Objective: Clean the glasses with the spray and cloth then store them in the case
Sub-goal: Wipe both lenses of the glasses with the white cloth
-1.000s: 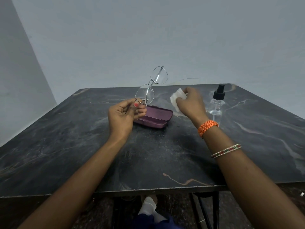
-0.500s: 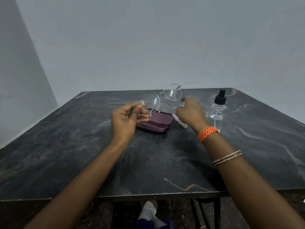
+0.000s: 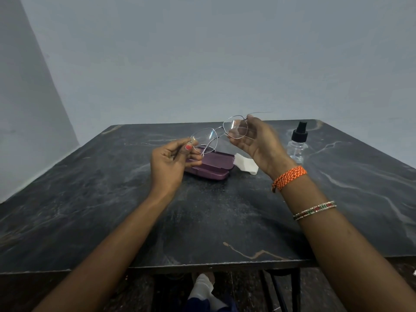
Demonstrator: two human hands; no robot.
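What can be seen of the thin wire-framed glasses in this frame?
The thin silver wire-framed glasses have two clear, rounded-angular lenses joined by a slim bridge with nose pads. They are held in the air above the closed purple case, tilted so the right lens sits higher. The left hand pinches the left lens edge; the right hand grips the right end, where one temple arm sticks out open. Nothing else touches them.

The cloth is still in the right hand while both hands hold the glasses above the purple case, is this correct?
Not quite. In the head view the cloth lies on the table, beside the purple case, not in the right hand. The rest stands: the left hand and the right hand both hold the glasses above the case.
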